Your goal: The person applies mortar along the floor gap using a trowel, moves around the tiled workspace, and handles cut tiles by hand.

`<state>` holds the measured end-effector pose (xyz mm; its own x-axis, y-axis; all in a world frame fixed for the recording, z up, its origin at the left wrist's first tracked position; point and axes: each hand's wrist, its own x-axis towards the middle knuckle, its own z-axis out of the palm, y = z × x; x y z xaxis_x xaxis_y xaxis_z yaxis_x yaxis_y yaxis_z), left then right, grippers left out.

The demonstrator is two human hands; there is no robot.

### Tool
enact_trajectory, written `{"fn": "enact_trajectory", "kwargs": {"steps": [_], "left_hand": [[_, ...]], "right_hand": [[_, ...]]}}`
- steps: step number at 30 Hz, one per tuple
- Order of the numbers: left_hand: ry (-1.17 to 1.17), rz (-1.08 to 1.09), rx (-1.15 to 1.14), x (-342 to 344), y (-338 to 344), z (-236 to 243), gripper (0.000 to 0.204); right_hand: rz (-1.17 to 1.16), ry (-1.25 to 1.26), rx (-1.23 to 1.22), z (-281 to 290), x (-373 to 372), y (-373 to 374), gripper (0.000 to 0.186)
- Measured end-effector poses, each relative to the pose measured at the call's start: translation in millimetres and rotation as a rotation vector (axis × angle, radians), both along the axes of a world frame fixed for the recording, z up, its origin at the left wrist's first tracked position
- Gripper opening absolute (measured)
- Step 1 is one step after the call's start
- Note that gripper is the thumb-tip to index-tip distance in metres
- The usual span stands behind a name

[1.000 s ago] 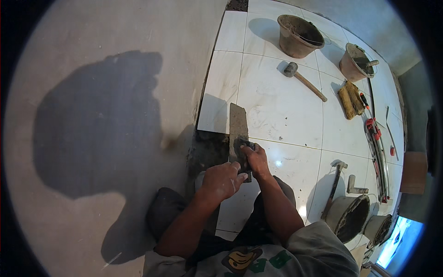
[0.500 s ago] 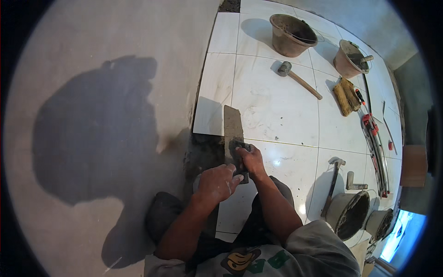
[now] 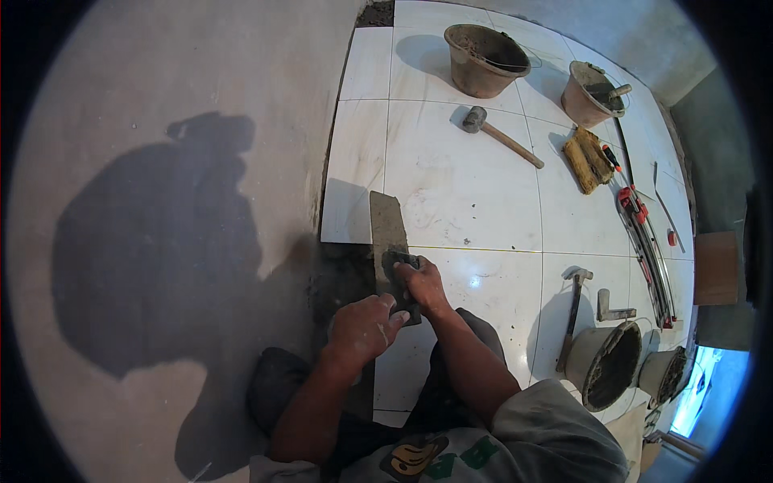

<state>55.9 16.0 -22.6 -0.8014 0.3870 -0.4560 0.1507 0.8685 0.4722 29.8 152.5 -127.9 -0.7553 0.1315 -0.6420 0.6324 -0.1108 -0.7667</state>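
A long, narrow, mortar-caked plastering float (image 3: 388,216) lies over the edge of the white tiles, its far part on the tiles and its near part beside a dark gap (image 3: 345,270). My right hand (image 3: 424,283) is closed round the dark middle part of the float, which looks like its handle. My left hand (image 3: 362,326) is closed at the near end, its thumb and index finger against the float's left side. The left fingertips are partly hidden. Dark, rough material fills the gap between wall and tiles.
A plastered wall (image 3: 161,64) runs along the left. On the tiled floor (image 3: 459,177) are a rubber mallet (image 3: 503,138), a mortar bucket (image 3: 487,72), a smaller bucket (image 3: 588,101), yellow-brown sponge pieces (image 3: 586,161), a red tile cutter (image 3: 640,233), a hammer (image 3: 573,314) and several more containers.
The whole scene has shifted slightly left in view as my head moved. Both hands keep their hold on the float, which lies in nearly the same place against the tiles.
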Motion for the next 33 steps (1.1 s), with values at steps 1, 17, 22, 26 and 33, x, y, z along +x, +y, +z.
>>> {"fn": "enact_trajectory", "kwargs": {"steps": [1,17,22,26,33], "left_hand": [[-0.008,0.004,0.004,0,0,-1,0.040],[-0.072,-0.028,-0.031,-4,4,2,0.040],[-0.004,-0.020,0.008,-2,4,1,0.043],[0.013,-0.034,0.017,-3,5,-2,0.043],[0.040,-0.038,0.074,-1,5,-10,0.043]], "right_hand": [[-0.002,0.002,0.000,-1,0,1,0.028],[0.019,0.037,0.031,-4,1,4,0.029],[0.019,0.041,0.055,-3,0,6,0.029],[0.006,0.038,0.057,-2,1,7,0.029],[0.017,0.045,0.069,-2,2,11,0.032]]}}
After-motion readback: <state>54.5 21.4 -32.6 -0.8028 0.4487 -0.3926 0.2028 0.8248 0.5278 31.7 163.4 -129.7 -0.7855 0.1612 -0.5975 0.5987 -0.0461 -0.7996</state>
